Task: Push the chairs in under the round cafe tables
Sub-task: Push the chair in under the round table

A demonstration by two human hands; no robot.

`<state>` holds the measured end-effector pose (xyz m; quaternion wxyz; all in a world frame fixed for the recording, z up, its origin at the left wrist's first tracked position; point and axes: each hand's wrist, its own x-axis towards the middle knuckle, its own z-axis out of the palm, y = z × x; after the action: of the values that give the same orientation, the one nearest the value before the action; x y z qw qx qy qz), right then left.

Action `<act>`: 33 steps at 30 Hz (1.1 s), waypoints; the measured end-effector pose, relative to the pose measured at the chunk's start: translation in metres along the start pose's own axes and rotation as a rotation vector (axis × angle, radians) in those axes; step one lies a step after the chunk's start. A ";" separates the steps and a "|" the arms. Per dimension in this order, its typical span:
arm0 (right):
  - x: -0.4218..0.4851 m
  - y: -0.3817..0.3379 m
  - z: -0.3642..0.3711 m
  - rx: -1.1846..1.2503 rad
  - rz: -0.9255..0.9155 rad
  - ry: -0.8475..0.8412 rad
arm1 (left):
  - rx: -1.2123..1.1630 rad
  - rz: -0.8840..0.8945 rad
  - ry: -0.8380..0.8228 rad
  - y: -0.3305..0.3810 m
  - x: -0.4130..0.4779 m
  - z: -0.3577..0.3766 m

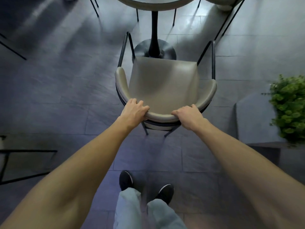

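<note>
A beige padded chair [165,83] with a curved backrest and black metal legs stands in front of me, its seat facing a round cafe table [155,2] at the top of the view. The table's black pedestal [154,30] and round base rise just beyond the seat's front edge. My left hand [134,110] grips the top of the backrest on the left, fingers curled over the rim. My right hand [188,115] grips the backrest on the right in the same way. The seat sits outside the tabletop's edge.
Grey tiled floor all around. Thin black legs of other chairs [224,23] stand beyond the table at the top. A leafy green plant [288,106] in a dark planter is at the right. A black metal frame [24,164] is at the left. My feet are below.
</note>
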<state>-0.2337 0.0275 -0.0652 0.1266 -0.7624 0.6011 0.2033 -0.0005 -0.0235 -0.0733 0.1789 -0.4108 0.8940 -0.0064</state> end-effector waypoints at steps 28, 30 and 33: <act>0.171 0.077 -0.081 -0.135 -0.020 0.057 | 0.020 -0.096 0.027 -0.101 0.143 -0.016; 0.180 0.076 -0.084 -0.128 -0.010 0.063 | 0.009 -0.099 0.035 -0.108 0.150 -0.016; 0.195 0.075 -0.089 -0.112 -0.005 0.076 | -0.004 -0.104 0.022 -0.121 0.161 -0.019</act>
<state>-0.2546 -0.1983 -0.0724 0.0616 -0.7769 0.5913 0.2073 -0.0138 -0.2248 -0.0871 0.1676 -0.4568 0.8734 -0.0185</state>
